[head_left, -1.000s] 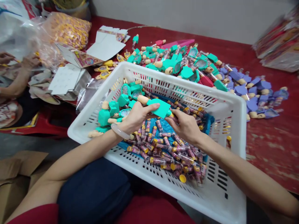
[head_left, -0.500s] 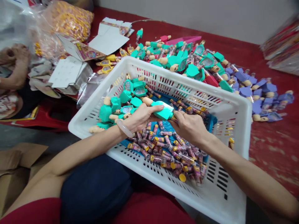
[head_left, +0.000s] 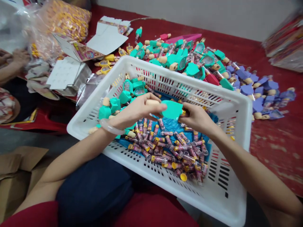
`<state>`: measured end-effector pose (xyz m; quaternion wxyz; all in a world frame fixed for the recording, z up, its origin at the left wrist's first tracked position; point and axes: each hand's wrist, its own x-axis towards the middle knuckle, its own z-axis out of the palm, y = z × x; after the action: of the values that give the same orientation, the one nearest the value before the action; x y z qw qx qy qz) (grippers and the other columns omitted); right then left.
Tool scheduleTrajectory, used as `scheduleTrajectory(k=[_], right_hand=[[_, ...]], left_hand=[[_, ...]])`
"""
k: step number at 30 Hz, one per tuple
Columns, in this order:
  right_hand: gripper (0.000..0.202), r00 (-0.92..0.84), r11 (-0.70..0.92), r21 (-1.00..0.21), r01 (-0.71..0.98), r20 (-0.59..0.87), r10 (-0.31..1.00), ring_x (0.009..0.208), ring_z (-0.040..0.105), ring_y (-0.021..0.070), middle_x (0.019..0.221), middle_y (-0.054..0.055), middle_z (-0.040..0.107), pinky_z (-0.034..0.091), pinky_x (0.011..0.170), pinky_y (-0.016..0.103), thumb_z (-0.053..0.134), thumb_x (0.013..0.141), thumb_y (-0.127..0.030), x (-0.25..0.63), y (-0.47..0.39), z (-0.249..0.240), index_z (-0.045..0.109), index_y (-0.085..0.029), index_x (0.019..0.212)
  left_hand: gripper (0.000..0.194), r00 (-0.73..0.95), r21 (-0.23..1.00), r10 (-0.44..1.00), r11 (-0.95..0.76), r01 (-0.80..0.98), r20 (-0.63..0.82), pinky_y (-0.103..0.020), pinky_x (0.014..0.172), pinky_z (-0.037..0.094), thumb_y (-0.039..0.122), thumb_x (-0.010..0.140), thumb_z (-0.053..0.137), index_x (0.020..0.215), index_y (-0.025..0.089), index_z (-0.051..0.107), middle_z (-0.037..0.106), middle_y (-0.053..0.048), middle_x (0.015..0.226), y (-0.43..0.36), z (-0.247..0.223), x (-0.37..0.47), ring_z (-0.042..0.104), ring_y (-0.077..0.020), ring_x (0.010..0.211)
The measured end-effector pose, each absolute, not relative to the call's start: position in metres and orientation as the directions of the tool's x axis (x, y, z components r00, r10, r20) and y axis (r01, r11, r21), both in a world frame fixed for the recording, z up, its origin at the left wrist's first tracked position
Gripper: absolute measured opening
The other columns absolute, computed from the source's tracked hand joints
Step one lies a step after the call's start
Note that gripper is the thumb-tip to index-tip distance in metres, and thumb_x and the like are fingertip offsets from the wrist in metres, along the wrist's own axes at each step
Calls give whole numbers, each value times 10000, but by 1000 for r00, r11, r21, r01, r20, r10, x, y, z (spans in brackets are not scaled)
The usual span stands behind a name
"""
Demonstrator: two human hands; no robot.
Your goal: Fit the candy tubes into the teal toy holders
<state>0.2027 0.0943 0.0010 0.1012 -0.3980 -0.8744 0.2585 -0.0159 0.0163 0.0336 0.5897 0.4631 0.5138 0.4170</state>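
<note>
Red tabletop (head_left: 272, 138) is carrying a white slotted basket (head_left: 236, 104), tilted toward the person's lap. Both forearms are reaching in over the basket's near rim, hands meeting above its middle. Left hand (head_left: 136, 110) is lying palm-down, wrist bent, fingers curled and thumb extended, pinching the tan end of a teal toy piece (head_left: 172, 109). Right hand (head_left: 197, 118) is gripping the piece's other end, fingers pressed together; fingertips are hidden behind it. Small capped tubes (head_left: 165, 148) are lying loose on the basket floor beneath the hands. More teal pieces (head_left: 123, 94) are piling in the basket's far-left corner. Purple pieces (head_left: 260, 91) are lying beyond the basket's far-right rim.
</note>
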Motion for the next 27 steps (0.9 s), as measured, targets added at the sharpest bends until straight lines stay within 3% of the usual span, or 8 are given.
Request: scheduleTrajectory(k=[5, 9, 13, 15, 18, 21, 23, 27], right_hand=[[128, -702, 670, -209, 713, -207, 682, 699, 584, 186, 800, 60, 653, 313, 567, 252, 511, 697, -252, 211, 101, -10, 613, -176, 716], [185, -687, 732, -52, 679, -396, 609, 680, 618, 212, 763, 89, 683, 317, 553, 261, 523, 698, -264, 208, 95, -12, 660, -178, 788], [239, -696, 764, 31, 644, -391, 602, 691, 634, 226, 790, 102, 696, 331, 568, 264, 512, 743, -293, 203, 86, -4, 663, -171, 882], [262, -702, 769, 1, 640, -406, 585, 657, 626, 220, 767, 99, 692, 321, 547, 262, 520, 772, -364, 204, 85, -3, 660, -166, 873], [310, -727, 757, -206, 620, -513, 456, 564, 583, 176, 655, 55, 660, 304, 511, 245, 540, 786, -464, 207, 88, -6, 650, -175, 760], [252, -735, 720, -307, 622, -546, 402, 540, 560, 148, 617, 34, 643, 289, 501, 235, 529, 796, -383, 208, 88, -12, 638, -180, 694], [191, -717, 737, -203, 645, -496, 490, 572, 579, 165, 652, 55, 662, 266, 504, 247, 518, 773, -302, 205, 84, -14, 648, -177, 712], [201, -727, 776, 29, 630, -330, 602, 614, 608, 214, 701, 101, 684, 238, 525, 283, 503, 742, -264, 200, 73, -14, 665, -160, 798]], left_hand=[[284, 273, 813, 942, 0, 582, -196, -242, 538, 359, 409, 730, 689, 879, 178, 619, 588, 16, 668, 7, 29, -12, 543, -140, 604], [371, 464, 803, 844, -70, 592, -268, -233, 543, 343, 480, 716, 685, 923, 183, 602, 621, 3, 778, 6, 22, -2, 550, -149, 651], [395, 504, 791, 791, -41, 610, -347, -240, 581, 392, 533, 813, 568, 979, 175, 574, 648, -20, 838, 5, 16, -2, 586, -165, 702], [310, 475, 677, 837, -184, 713, -272, -246, 618, 403, 423, 873, 517, 1062, 182, 564, 652, -36, 894, 3, 14, -3, 601, -175, 757], [342, 491, 378, 859, -411, 829, -143, -250, 615, 396, 275, 889, 476, 1224, 217, 502, 642, -58, 940, 0, 10, -3, 610, -191, 787], [340, 515, 232, 847, -478, 847, -136, -243, 570, 373, 333, 913, 454, 1226, 209, 496, 632, -71, 921, -2, 7, -1, 608, -195, 748], [362, 489, 301, 855, -426, 853, -174, -241, 555, 362, 436, 919, 452, 1174, 187, 510, 627, -61, 864, -1, 6, 0, 596, -188, 710], [437, 406, 707, 864, -87, 702, -297, -226, 554, 368, 612, 860, 467, 973, 196, 542, 582, -3, 761, 1, 3, 0, 538, -136, 632]])
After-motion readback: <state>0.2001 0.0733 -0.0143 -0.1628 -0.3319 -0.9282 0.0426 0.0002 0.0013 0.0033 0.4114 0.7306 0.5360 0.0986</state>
